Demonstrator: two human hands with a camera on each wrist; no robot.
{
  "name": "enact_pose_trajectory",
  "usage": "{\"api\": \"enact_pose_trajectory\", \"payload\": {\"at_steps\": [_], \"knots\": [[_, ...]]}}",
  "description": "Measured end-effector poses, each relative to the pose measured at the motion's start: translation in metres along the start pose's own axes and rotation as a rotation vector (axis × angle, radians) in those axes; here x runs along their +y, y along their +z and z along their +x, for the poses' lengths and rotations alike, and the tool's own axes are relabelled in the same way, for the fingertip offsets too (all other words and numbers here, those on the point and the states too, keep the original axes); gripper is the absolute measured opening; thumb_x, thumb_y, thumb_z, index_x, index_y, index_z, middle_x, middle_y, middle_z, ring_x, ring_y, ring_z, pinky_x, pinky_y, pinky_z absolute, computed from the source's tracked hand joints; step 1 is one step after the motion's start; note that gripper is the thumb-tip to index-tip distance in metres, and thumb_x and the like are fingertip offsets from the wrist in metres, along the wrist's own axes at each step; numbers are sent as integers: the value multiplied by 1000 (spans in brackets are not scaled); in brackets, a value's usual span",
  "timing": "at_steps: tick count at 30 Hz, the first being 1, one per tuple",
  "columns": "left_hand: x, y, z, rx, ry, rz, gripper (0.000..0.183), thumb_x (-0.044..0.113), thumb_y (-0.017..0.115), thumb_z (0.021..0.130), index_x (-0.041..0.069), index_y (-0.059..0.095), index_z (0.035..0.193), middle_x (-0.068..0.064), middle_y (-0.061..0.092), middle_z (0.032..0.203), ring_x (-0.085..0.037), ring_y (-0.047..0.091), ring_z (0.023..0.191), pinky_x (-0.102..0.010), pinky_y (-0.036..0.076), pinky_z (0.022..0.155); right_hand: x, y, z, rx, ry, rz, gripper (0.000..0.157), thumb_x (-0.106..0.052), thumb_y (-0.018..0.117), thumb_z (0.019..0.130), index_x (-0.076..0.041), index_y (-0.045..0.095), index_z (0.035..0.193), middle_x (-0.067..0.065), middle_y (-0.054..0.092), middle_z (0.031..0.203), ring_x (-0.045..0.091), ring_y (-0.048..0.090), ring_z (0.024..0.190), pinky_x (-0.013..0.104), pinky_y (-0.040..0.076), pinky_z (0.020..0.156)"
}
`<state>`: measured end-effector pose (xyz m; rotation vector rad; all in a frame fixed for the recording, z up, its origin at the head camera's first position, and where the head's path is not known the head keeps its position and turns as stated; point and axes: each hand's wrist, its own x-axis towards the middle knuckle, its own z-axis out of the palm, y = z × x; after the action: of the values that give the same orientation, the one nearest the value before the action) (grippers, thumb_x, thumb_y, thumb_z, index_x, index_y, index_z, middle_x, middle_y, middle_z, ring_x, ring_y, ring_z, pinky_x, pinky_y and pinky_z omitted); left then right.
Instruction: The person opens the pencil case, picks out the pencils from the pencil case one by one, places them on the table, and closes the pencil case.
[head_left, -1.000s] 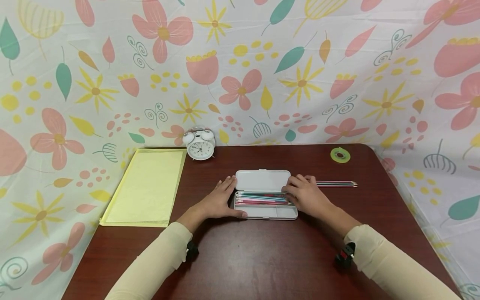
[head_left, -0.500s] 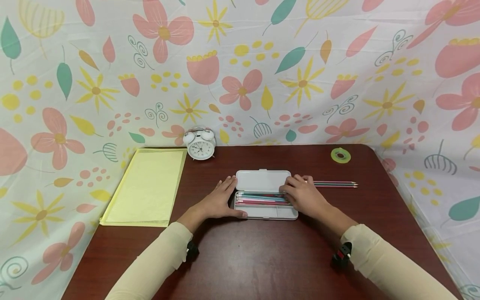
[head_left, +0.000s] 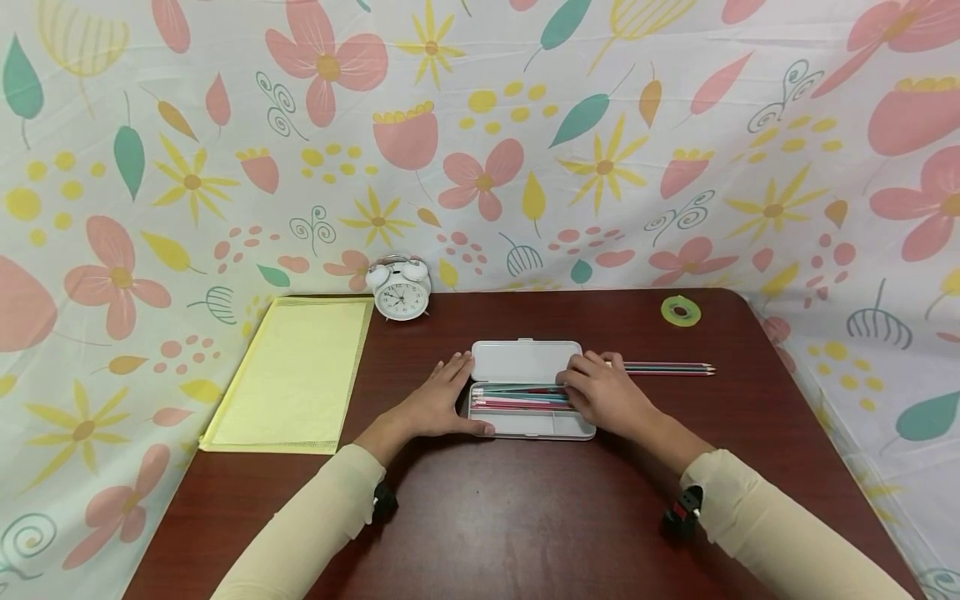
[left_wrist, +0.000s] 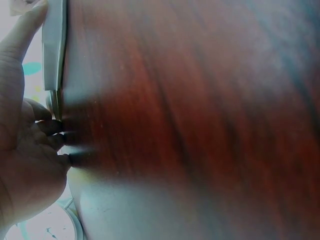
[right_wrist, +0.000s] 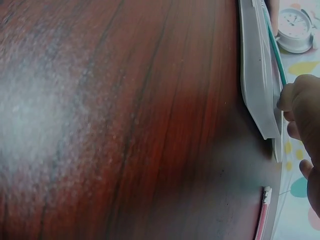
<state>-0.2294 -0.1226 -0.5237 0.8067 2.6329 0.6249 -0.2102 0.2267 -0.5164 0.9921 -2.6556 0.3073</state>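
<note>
A white pencil case [head_left: 525,362] lies open on the table, lid folded back, holding several pencils [head_left: 517,398] in its rear compartment. At its left end my left hand [head_left: 431,406] spreads its fingers beside the lid, thumb touching the front left corner. My right hand [head_left: 611,396] reaches over the right end with curled fingers. In the right wrist view its fingertips pinch the end of a teal pencil [right_wrist: 276,50] that lies in the case. My fingers cover the other pencil ends. Just right of that hand, several loose pencils [head_left: 671,368] lie on the table, tips pointing right.
A yellow mesh zip pouch [head_left: 292,375] lies flat at the left. Behind it, near the wall cloth, stands a white alarm clock [head_left: 401,292]. A green tape roll [head_left: 680,311] lies at the back right. The brown table [head_left: 495,517] continues in front of the case.
My right hand has shifted slightly left over the case, uncovering a bit more of the loose pencils beside it. My left hand and the case have stayed in place.
</note>
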Motion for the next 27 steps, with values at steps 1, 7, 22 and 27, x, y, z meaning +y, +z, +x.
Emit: {"api": "enact_pose_trajectory", "payload": {"at_steps": [1, 7, 22, 27], "knots": [[0, 0, 0, 1, 1, 0, 136, 73, 82, 88, 2, 7, 177, -15, 7, 188, -32, 5, 176, -52, 7, 143, 0, 1, 0, 6, -3, 2, 15, -10, 83, 98, -15, 79, 111, 2, 67, 105, 23, 59, 98, 67, 50, 97], [0, 0, -1, 9, 2, -3, 135, 72, 82, 87, 2, 9, 177, -15, 8, 188, -32, 6, 176, -53, 8, 143, -4, 5, 5, 27, -21, 20, 15, -11, 85, 96, -15, 78, 110, 3, 69, 105, 25, 62, 100, 65, 49, 97], [2, -1, -1, 15, 1, -18, 133, 70, 83, 89, 0, 12, 176, -18, 11, 187, -34, 8, 175, -55, 10, 143, -27, 17, 32, 37, -83, -36, 15, -15, 88, 95, -18, 80, 107, -1, 67, 99, 22, 64, 97, 64, 52, 94], [2, -1, -1, 9, -4, -10, 133, 71, 82, 88, 2, 11, 177, -17, 10, 187, -33, 7, 176, -54, 9, 143, -36, 20, 41, 26, -84, -44, 12, -17, 86, 97, -19, 80, 107, -2, 66, 99, 21, 63, 97, 62, 54, 95]]}}
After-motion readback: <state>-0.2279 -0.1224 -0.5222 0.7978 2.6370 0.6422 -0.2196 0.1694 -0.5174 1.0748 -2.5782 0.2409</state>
